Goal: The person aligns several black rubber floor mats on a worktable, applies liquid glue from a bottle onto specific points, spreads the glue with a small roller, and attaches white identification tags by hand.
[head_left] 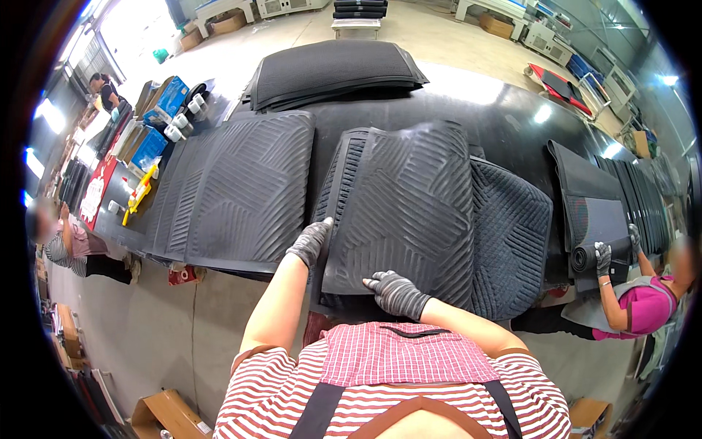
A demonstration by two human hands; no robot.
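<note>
A black rubber mat (pixel 406 205) with embossed slanting ribs lies on the table before me, on top of other mats. My left hand (pixel 313 240), in a grey striped glove, is closed at its left edge, fingertips against the rim. Over the near edge, my right hand (pixel 398 293), gloved alike, rests with its fingers stretched toward the left. Beside it on the right is a dark quilted mat (pixel 512 234), partly covered by the ribbed one. To the left lies a stack of similar ribbed mats (pixel 241 190).
A pile of dark mats (pixel 333 73) stands at the table's far side. Yellow tool (pixel 140 192), white rolls (pixel 175 132) and blue boxes (pixel 150 146) are on the left. At right, a co-worker (pixel 636 304) in gloves handles a rolled mat (pixel 596 254); another person (pixel 73 245) stands far left.
</note>
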